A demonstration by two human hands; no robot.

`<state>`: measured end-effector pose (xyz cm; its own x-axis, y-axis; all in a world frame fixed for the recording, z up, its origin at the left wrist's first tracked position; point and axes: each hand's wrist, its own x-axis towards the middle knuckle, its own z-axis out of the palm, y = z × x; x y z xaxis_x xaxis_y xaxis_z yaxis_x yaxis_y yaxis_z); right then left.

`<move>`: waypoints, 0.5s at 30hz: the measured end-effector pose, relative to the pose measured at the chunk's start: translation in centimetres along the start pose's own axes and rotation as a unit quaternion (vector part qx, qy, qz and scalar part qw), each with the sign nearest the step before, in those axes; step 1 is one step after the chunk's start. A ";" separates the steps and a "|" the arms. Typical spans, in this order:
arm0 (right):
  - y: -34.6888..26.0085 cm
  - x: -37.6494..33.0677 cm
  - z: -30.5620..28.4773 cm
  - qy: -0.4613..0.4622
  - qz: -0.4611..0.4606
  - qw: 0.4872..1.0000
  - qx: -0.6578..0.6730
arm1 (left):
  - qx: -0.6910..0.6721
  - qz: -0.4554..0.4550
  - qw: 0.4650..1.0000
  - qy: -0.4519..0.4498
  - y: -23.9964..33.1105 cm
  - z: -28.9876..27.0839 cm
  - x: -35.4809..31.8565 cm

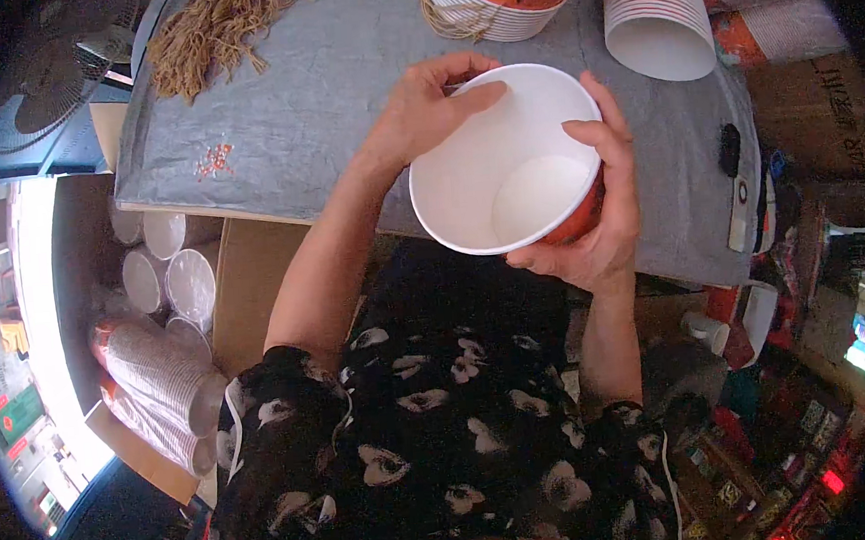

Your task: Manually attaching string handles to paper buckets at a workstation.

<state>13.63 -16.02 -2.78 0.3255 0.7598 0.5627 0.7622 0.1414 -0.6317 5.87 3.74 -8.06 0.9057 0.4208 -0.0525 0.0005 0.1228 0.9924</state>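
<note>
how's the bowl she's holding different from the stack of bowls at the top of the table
The held paper bowl is a single one, tilted with its white inside facing the camera; the stack of bowls is many nested together, resting on the grey table cover. The held bowl is gripped by the right hand, with the left hand at its rim; nobody touches the stack. The stack has cord beside it. Both look white with orange-red outsides.

The person wears a black garment (435, 450) printed all over with pale, petal-like shapes, filling the lower middle of the frame. Its short sleeves end above the elbows, leaving both forearms bare up to the hands. No rings, watch or bracelets show on either wrist.
</note>
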 end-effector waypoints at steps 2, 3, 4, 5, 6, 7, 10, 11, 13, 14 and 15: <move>0.2 -0.1 0.1 0.007 0.002 1.000 0.013 | -0.004 -0.001 1.000 -0.007 0.1 0.1 0.1; 0.2 -0.2 0.1 0.014 0.003 1.000 0.025 | -0.004 -0.001 1.000 -0.008 0.3 0.1 0.1; 0.2 -0.2 0.0 0.014 0.003 1.000 0.025 | 0.001 -0.009 1.000 -0.009 0.6 0.2 0.1; 0.0 -0.2 -0.1 0.015 0.006 1.000 0.026 | 0.006 -0.017 1.000 -0.010 0.7 0.3 0.1; -0.1 -0.2 -0.1 0.015 0.009 0.999 0.028 | 0.007 -0.018 1.000 -0.009 0.5 0.2 0.2; -0.1 -0.2 -0.1 0.015 0.008 0.999 0.029 | 0.021 -0.007 1.000 -0.008 0.2 0.1 0.3; 0.0 -0.4 -0.1 0.014 0.008 0.999 0.038 | 0.039 0.007 0.999 -0.005 0.0 0.0 0.3; 0.0 -0.4 -0.1 0.012 0.008 0.999 0.041 | 0.042 0.013 0.999 -0.003 0.0 0.0 0.3; 0.1 -0.4 0.0 0.008 0.009 0.999 0.042 | 0.051 0.004 0.999 0.004 0.1 0.1 0.2; 0.2 -0.4 0.1 0.004 0.007 0.999 0.038 | 0.060 -0.005 0.998 0.012 0.0 0.1 0.2; 0.2 -0.5 -0.1 0.004 0.002 0.999 0.040 | 0.066 -0.005 0.998 0.013 0.4 0.2 0.1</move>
<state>13.70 -16.41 -3.09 0.3339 0.7549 0.5644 0.7141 0.1883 -0.6742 6.05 3.68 -7.60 0.8937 0.4441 -0.0640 0.0668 0.0093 0.9977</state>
